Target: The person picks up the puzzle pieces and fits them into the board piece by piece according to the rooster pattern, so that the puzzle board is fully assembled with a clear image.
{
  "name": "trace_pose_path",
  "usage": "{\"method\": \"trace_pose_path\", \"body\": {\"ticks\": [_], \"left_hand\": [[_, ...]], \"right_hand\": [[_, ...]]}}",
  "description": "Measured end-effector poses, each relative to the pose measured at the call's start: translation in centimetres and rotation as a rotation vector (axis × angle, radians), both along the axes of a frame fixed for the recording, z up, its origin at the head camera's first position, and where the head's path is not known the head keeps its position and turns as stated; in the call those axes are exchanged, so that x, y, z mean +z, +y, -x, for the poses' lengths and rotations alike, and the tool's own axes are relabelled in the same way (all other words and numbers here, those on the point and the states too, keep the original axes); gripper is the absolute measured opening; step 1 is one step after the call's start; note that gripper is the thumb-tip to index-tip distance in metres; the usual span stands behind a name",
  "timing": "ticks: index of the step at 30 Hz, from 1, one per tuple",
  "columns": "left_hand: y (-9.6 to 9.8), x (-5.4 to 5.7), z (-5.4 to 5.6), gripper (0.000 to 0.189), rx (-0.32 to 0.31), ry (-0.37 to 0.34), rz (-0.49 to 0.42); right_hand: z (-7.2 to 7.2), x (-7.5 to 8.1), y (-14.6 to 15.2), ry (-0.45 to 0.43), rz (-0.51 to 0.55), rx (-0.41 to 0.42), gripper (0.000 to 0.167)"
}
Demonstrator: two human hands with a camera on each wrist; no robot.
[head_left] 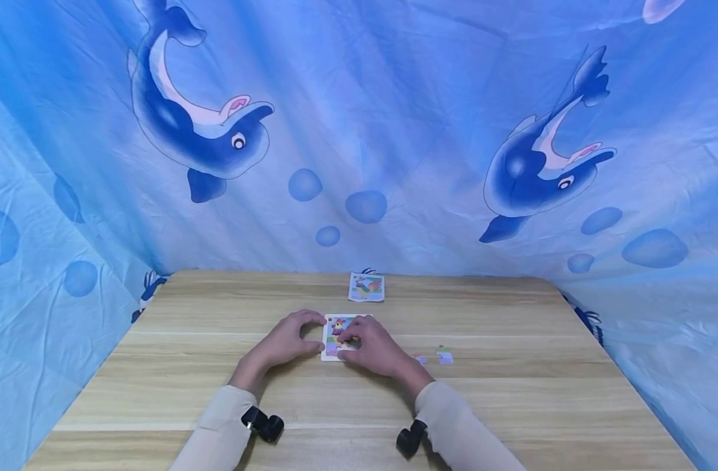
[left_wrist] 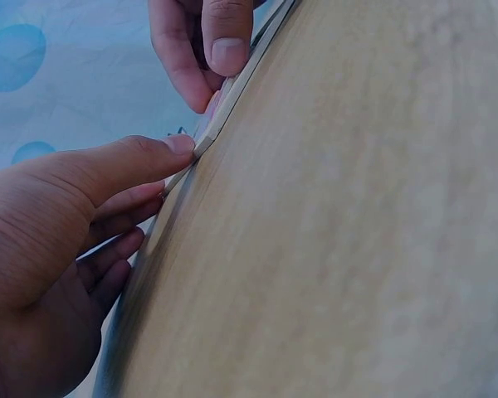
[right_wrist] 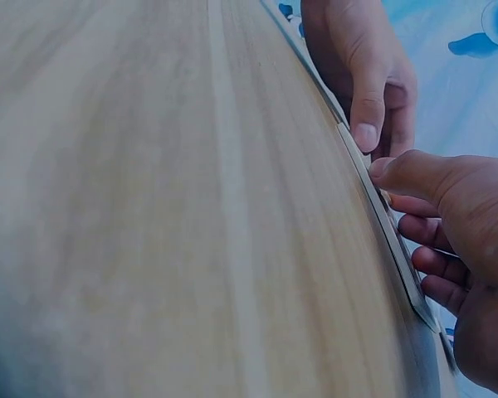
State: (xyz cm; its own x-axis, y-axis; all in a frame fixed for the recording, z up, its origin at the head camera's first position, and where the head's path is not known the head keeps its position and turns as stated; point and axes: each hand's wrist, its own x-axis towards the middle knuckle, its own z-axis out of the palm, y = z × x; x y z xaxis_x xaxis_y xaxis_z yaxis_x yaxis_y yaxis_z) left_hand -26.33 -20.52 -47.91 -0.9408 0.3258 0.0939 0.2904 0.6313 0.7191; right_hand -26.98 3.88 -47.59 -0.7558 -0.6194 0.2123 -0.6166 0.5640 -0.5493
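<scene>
A small framed jigsaw puzzle point(head_left: 330, 354) with a rooster picture lies on the table between both hands. My left hand point(head_left: 288, 339) grips its left side, the thumb at the near corner and the index finger at the far one. In the left wrist view, the left thumb point(left_wrist: 149, 162) lies against the frame's edge. From the right, my right hand point(head_left: 373, 347) reaches over the picture, thumb and curled index finger set down on a puzzle piece that they mostly hide. The right wrist view has the right thumb point(right_wrist: 411, 176) just over the frame.
Two loose puzzle pieces lie right of the right hand, one piece point(head_left: 444, 356) farther out and another point(head_left: 421, 360) beside the wrist. A rooster picture card point(head_left: 367, 288) lies at the back of the wooden table point(head_left: 218, 307). A blue dolphin-print curtain point(head_left: 359, 131) hangs behind.
</scene>
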Motion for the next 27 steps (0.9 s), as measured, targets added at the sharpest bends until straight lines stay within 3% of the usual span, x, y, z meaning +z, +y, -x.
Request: {"method": "trace_pose_path", "body": {"ticks": [27], "left_hand": [[-0.1,-0.09,0.05,0.047,-0.002,0.001,-0.004]], "right_hand": [[0.16,0.1,-0.52,-0.031,0.054,-0.014,0.022]]}}
